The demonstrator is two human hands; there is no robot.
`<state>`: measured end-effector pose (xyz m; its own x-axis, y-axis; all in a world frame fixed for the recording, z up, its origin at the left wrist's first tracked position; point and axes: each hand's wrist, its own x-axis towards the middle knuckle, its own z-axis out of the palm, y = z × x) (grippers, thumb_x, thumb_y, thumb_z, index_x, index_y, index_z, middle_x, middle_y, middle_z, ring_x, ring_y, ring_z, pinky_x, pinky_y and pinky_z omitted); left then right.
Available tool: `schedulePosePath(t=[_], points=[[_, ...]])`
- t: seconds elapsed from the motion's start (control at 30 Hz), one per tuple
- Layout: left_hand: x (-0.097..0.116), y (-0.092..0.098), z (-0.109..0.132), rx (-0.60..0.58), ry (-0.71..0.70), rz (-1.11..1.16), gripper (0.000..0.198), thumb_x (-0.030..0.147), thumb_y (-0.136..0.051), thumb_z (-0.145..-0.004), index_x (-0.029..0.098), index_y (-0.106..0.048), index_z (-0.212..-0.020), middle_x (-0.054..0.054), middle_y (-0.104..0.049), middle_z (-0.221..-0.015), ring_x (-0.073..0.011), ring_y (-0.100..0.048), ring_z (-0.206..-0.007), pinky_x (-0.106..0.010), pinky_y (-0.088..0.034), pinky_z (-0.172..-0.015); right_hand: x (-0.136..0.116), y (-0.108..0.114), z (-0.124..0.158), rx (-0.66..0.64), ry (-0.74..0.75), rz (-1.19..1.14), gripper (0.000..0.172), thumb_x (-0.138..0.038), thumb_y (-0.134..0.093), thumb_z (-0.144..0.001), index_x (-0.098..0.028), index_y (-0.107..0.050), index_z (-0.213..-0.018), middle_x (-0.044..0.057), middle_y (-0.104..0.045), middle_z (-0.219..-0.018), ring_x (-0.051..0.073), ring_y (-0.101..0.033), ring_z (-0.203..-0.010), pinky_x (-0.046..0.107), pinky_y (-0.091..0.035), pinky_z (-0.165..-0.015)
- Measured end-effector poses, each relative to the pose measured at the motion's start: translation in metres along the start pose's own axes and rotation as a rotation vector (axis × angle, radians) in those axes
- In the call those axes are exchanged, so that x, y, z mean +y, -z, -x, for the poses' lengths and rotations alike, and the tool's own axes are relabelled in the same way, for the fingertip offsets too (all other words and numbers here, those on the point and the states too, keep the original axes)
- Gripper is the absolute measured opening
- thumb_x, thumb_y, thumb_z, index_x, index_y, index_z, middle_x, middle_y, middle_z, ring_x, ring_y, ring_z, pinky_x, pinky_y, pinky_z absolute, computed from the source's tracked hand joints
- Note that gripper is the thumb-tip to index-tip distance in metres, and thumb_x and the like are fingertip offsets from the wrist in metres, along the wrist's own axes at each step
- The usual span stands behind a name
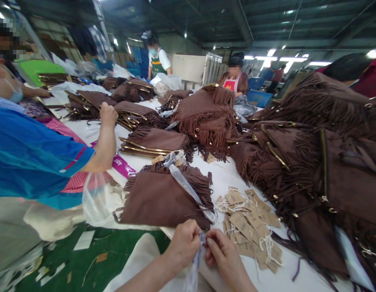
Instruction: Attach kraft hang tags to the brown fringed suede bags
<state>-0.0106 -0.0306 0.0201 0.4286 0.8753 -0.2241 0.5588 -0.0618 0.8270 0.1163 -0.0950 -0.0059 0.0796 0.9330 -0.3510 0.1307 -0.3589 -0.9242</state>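
At the table's front edge, my left hand (185,245) is closed round a crumpled strip of clear plastic (192,273), which hangs below it. My right hand (220,252) pinches the same plastic near its top, close beside the left. Just beyond both hands lies a brown fringed bag (157,196), flat on the white table, with a translucent plastic strip (188,186) across its right side. To the right of my right hand is a loose pile of brown card tags (251,227) with white strings.
Heaps of brown fringed bags (297,162) cover the right side, with more stacked bags (163,140) behind. A co-worker's arm (104,142) in a blue sleeve reaches in from the left. Below is a green floor (66,259) with scraps. Other people stand farther back.
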Motion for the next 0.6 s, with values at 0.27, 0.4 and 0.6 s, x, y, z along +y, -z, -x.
schedulePosePath(t=[0.27,0.4,0.6], points=[[0.011,-0.002,-0.004,0.015,0.199,0.030,0.015,0.004,-0.042,-0.059,0.016,-0.048,-0.052,0.005,-0.049,-0.051,-0.0104,-0.046,-0.054,-0.020,-0.030,-0.052,0.011,-0.010,0.001,0.111,0.064,0.276,0.026,-0.038,-0.023,-0.087,-0.023,-0.040,-0.076,-0.005,-0.046,-0.052,0.013,-0.046,-0.045,0.022,-0.034,-0.045],[0.008,-0.006,-0.006,0.025,0.185,-0.018,0.016,0.003,-0.042,-0.059,0.016,-0.047,-0.051,0.005,-0.049,-0.052,-0.0104,-0.047,-0.055,-0.020,-0.030,-0.053,0.007,-0.014,-0.003,0.198,0.158,0.579,0.023,-0.030,-0.021,-0.086,-0.022,-0.040,-0.075,0.002,-0.053,-0.059,0.018,-0.053,-0.054,0.027,-0.035,-0.052],[0.006,-0.009,-0.006,0.037,0.139,-0.066,0.017,0.002,-0.042,-0.058,0.016,-0.051,-0.054,0.003,-0.051,-0.055,-0.0113,-0.049,-0.060,-0.021,-0.031,-0.055,-0.001,-0.022,-0.008,0.289,0.109,0.731,0.018,-0.018,-0.026,-0.078,-0.021,-0.043,-0.075,0.010,-0.061,-0.066,0.024,-0.061,-0.061,0.030,-0.036,-0.052]])
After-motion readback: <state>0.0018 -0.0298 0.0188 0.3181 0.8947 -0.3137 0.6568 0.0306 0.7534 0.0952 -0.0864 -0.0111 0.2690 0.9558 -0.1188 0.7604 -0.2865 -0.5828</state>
